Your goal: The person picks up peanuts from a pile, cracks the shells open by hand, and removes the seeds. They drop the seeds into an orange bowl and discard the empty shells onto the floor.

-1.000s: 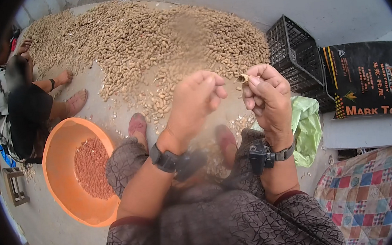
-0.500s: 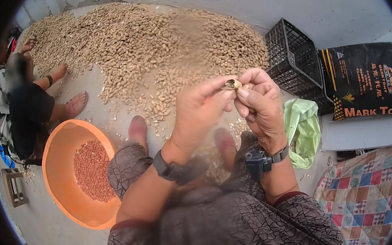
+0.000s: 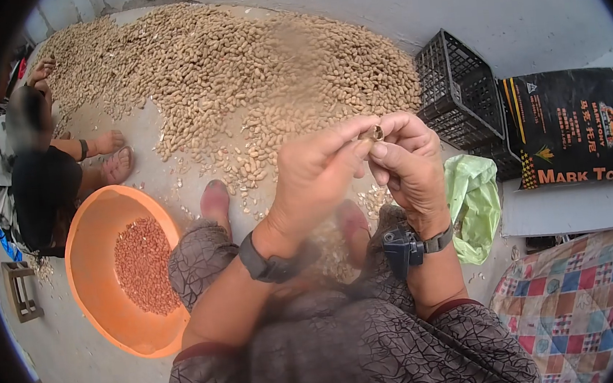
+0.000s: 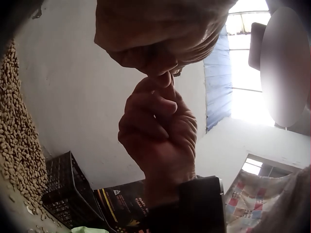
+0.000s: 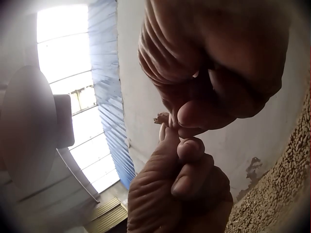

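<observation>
I have the left hand [image 3: 312, 173] and right hand [image 3: 412, 162] both pinching one peanut shell [image 3: 376, 133] between them, maybe to keep it steady. The orange tub [image 3: 96, 283] keeps red nuts [image 3: 144, 268] together.

Tan shell [image 3: 374, 134], orange basin [image 3: 96, 283]

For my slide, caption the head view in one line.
Left hand and right hand pinch a peanut shell, with a peanut heap beyond and an orange basin of kernels.
</observation>
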Available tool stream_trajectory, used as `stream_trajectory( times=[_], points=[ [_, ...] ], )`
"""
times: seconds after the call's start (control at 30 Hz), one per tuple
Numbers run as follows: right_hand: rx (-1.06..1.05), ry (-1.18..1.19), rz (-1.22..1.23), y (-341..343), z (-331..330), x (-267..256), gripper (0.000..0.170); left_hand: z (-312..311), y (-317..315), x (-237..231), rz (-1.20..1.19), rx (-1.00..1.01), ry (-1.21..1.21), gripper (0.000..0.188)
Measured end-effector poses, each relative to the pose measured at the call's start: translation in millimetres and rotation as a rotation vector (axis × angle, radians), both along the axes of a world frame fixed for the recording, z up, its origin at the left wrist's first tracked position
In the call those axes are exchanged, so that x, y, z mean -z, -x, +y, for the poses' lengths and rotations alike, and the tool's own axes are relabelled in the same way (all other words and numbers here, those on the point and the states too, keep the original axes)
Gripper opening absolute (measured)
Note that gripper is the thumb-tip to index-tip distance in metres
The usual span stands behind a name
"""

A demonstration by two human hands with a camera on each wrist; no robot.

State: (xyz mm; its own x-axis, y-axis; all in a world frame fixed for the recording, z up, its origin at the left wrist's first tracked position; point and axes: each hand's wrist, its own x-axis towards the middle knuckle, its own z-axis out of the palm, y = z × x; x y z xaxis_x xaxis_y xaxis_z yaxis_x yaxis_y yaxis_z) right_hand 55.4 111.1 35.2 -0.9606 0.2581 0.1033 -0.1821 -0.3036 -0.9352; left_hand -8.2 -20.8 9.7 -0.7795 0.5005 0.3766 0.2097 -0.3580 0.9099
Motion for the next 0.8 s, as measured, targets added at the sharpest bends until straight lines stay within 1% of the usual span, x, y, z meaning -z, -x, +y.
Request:
stream_trajectory(
  times=[0.07, 0.13, 0.17, 0.2, 0.23, 0.3, 0.37, 0.43, 0.47, 0.5, 0.53, 0.57, 0.63, 0.67, 0.73, 0.8],
  points=[
    [-0.011, -0.007, -0.01, -1, 0, -1, 0.012, 0, -2, -4, -0.023, -0.023, 0.003, 0.022],
    [0.041, -0.096, -0.037, -1, -1, 0, 0.011, -1, -2, -5, -0.046, -0.046, 0.007, 0.02],
    [0.042, -0.095, -0.035, -2, -2, 0, 0.011, -2, -1, -3, -0.15, -0.012, 0.0, 0.018],
    [0.021, -0.164, -0.071, -2, -2, -1, 0.009, -3, -1, -1, -0.255, 0.022, -0.007, 0.016],
    [-0.001, -0.233, -0.106, -3, -3, -2, 0.007, -3, -1, -1, -0.25, 0.023, -0.007, 0.016],
    [-0.016, -0.235, -0.134, -3, -3, -5, 0.005, -2, 1, -1, -0.46, 0.094, -0.08, 0.016],
    [-0.032, -0.235, -0.17, -5, 1, -8, 0.003, -3, 4, 2, -0.478, 0.13, -0.084, 0.017],
    [-0.14, -0.376, -0.209, -8, 10, -11, 0.005, -4, 8, 6, -0.499, 0.168, -0.085, 0.019],
    [-0.138, -0.373, -0.208, -11, 11, -14, 0.005, -3, 12, 8, -0.518, 0.177, -0.093, 0.023],
    [-0.229, -0.369, -0.244, -13, 11, -18, 0.008, -3, 13, 8, -0.537, 0.185, -0.102, 0.027],
    [-0.322, -0.365, -0.278, -15, 11, -20, 0.012, -3, 13, 8, -0.535, 0.185, -0.099, 0.027],
    [-0.321, -0.363, -0.276, -16, 10, -18, 0.012, -3, 13, 6, -0.552, 0.209, -0.129, 0.026],
    [-0.362, -0.417, -0.176, -15, 8, -11, 0.019, -4, 13, 5, -0.567, 0.233, -0.158, 0.026],
    [-0.362, -0.416, -0.174, -14, 7, -11, 0.019, -3, 13, 5, -0.585, 0.257, -0.179, 0.024],
    [-0.058, -0.436, -0.246, -9, 4, -16, 0.025, -3, 13, 6, -0.605, 0.285, -0.196, 0.023],
    [-0.018, -0.406, -0.292, -8, 5, -18, 0.029, -2, 12, 7, -0.574, 0.336, -0.239, 0.02]
  ],
)
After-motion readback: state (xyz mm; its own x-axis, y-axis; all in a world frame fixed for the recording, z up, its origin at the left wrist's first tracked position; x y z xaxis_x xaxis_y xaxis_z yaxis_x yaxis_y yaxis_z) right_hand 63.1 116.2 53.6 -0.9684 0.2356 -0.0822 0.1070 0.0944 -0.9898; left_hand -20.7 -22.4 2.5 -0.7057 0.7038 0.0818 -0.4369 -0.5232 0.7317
